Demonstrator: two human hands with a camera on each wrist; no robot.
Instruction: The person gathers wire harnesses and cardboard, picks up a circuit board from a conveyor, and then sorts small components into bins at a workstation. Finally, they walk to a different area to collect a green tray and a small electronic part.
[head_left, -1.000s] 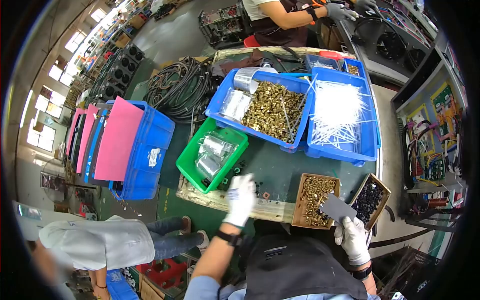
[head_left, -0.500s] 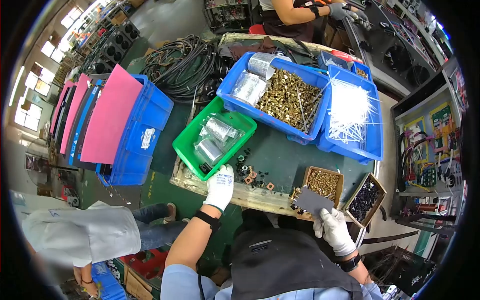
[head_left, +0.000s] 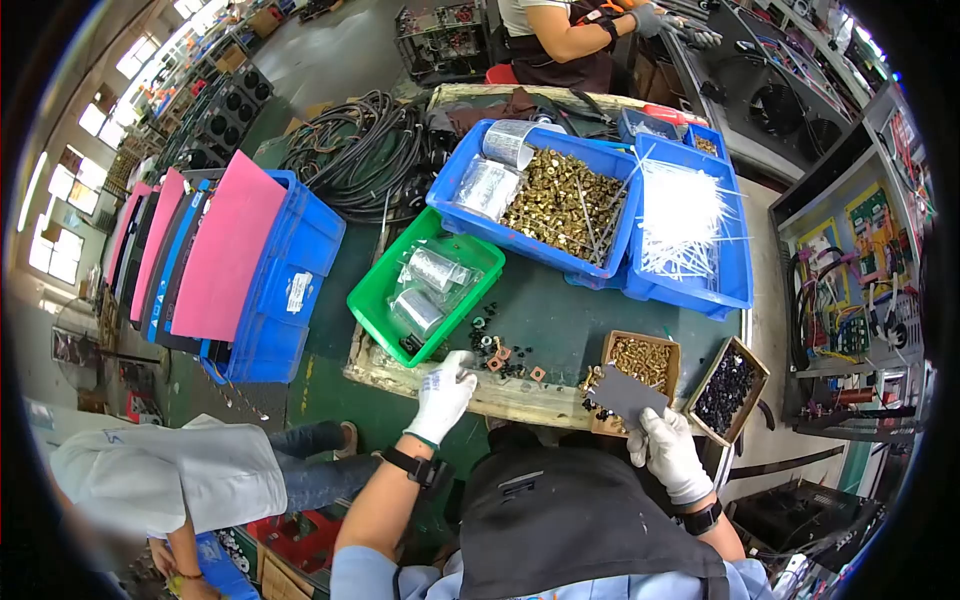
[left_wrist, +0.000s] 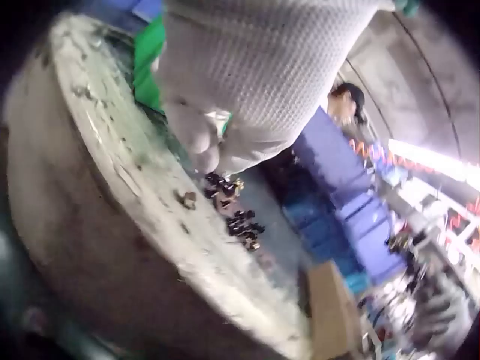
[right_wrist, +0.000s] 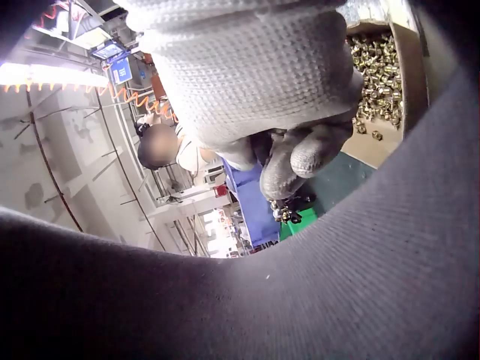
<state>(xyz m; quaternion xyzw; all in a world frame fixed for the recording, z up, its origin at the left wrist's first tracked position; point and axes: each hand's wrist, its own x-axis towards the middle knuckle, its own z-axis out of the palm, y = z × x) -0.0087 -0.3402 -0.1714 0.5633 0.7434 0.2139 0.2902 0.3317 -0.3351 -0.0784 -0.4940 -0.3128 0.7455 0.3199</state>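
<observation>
In the head view my left hand (head_left: 443,397), in a white glove, is over the bench's front edge, near the green bin (head_left: 385,335). Its fingers are loosely bent, and a gap shows between fingertips and thumb; no object shows in it. Just right of it lie small black parts and copper-coloured square pieces (head_left: 538,374). My right hand (head_left: 672,455), also gloved, pinches a flat dark grey plate (head_left: 627,394) by one end. This plate overlaps the cardboard box of brass screws (head_left: 645,358). In the right wrist view the gloved fingers (right_wrist: 281,172) are curled; the plate is hidden there.
Beside the screws stands a box of black screws (head_left: 732,388). Blue bins of brass fittings (head_left: 565,205) and white cable ties (head_left: 690,220) sit further back, left of an open electrical cabinet (head_left: 870,260). Black cables (head_left: 350,150) lie coiled. Two people (head_left: 180,470) (head_left: 560,35) are nearby.
My left hand went left to the green bin's front corner, then came slightly back right. The right hand, still holding the grey plate, moved left early on and has since stayed nearly still.
</observation>
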